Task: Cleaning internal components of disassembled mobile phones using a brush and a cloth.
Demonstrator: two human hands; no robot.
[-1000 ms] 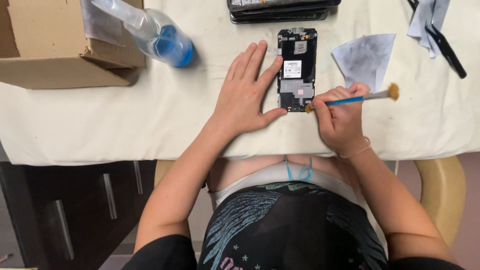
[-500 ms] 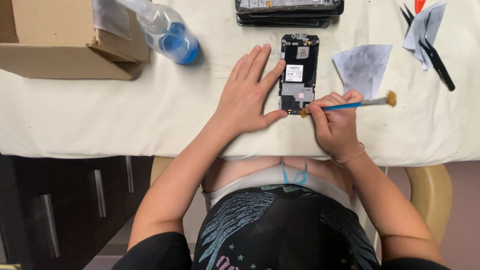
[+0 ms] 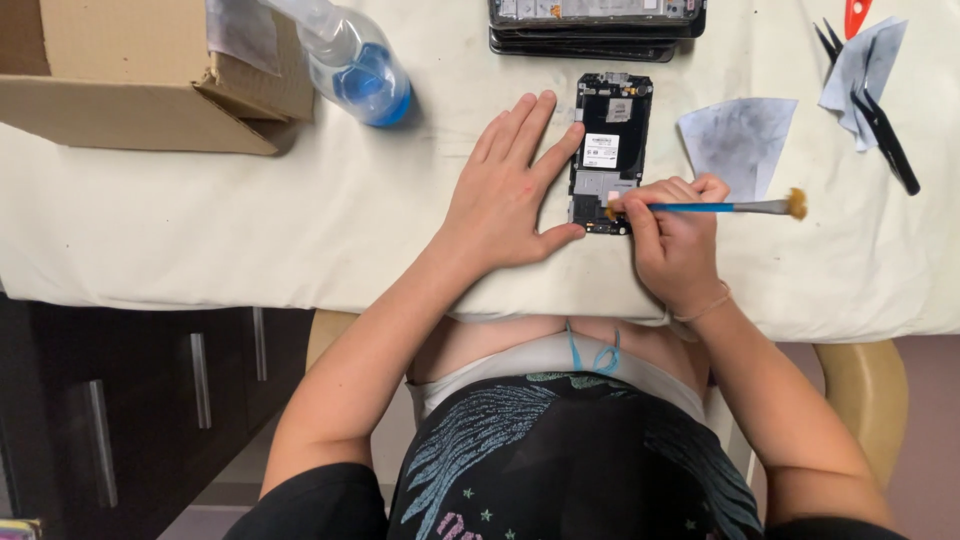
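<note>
Opened phone, back cover off w/ boards showing, lies upright on the cloth-covered bench, centre-right, just below a stack of dark phone frames. Head view: left hand flat, fingers spread, thumb and index bracing the phone's left edge. Right hand closed on a blue-handled brush, handle end at the phone's lower boards, bristles pointing away to the right. Risk, as I judge it: the hard tip could nick a connector if pressed, or the phone could skid if the bracing loosens. Vs 0.5 s ago: grip and phone unchanged; the view sits slightly differently. Blue bottle, cardboard box, tweezers nearby.
</note>
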